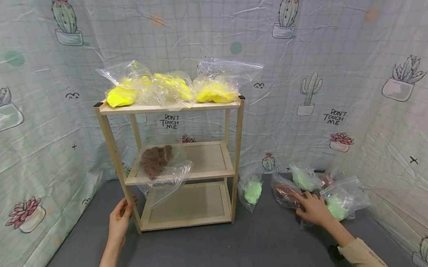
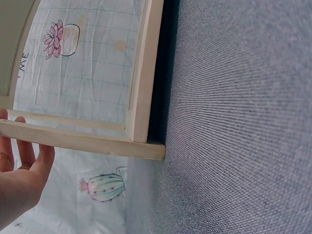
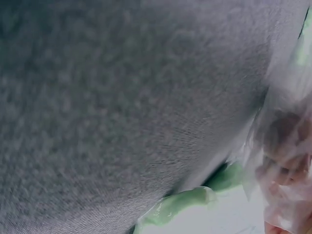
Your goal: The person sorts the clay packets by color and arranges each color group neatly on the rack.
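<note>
Left hand [image 1: 119,219] steadies the shelf's front post [image 1: 117,162], fingers loosely wrapped; right hand [image 1: 313,209] rests spread, gripping nothing yet, on the brown-filled bag [image 1: 285,192]. Best pinch the bag's loose film and lift clear of the neighbouring green bags [image 1: 337,205].

A: What's at the centre of the frame?
B: A wooden shelf [image 1: 168,107], yellow bags [image 1: 171,89] on top, a brown bag [image 1: 157,161] on its middle tier.
A: And the hands?
B: Lower left, the left hand [image 1: 120,219] holds the shelf's front leg. Lower right, the right hand [image 1: 314,209] rests on a brown-filled bag [image 1: 284,192] among green bags [image 1: 337,205].
</note>
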A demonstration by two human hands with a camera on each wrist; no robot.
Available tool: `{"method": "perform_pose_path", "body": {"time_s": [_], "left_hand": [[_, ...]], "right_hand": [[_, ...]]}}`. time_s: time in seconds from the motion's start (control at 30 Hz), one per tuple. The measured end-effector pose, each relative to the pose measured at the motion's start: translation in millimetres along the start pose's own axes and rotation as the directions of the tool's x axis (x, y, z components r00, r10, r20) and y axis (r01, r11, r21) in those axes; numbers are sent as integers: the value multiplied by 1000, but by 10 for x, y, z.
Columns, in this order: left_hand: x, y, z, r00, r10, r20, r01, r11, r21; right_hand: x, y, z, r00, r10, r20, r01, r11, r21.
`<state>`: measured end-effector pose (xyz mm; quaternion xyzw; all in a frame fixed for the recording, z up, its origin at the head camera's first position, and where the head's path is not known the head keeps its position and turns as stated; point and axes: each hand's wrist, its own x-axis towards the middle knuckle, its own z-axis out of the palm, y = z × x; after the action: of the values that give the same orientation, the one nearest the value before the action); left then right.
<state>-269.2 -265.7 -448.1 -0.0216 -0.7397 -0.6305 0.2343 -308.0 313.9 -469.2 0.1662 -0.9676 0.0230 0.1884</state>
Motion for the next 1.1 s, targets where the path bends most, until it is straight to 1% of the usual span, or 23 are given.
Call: {"method": "perform_pose_path", "body": {"time_s": [0.07, 0.2, 0.33, 0.43, 0.67, 0.87, 0.97, 1.1], "left_hand": [[2, 8, 6, 1000, -1, 1, 1, 1000, 3], [3, 14, 11, 1000, 0, 1, 0, 1000, -15], [7, 1, 9, 1000, 9, -6, -9, 999, -41], [14, -6, 8, 1000, 11, -10, -12, 999, -52], [18, -11, 9, 1000, 17, -6, -17, 998, -56], [10, -15, 11, 1000, 17, -3, -17, 1000, -2], [4, -11, 9, 1000, 9, -3, -9, 1000, 16], [-1, -10, 5, 1000, 6, 4, -6, 1000, 14]], "right_hand": [[-13, -19, -14, 1000, 1, -30, -1, 1000, -14], [-43, -61, -49, 991, -20, -130, 17, 1000, -24], [-70, -90, -68, 966, -72, -250, 68, 997, -25], [-86, -103, -86, 944, -109, -312, 105, 994, -31], [-151, -158, -169, 912, -146, -383, 155, 988, -8], [-182, -251, -254, 856, -195, -479, 217, 976, -8], [-187, -318, -315, 843, -201, -500, 226, 974, -12], [-197, -423, -416, 827, -207, -523, 238, 971, -7]]}}
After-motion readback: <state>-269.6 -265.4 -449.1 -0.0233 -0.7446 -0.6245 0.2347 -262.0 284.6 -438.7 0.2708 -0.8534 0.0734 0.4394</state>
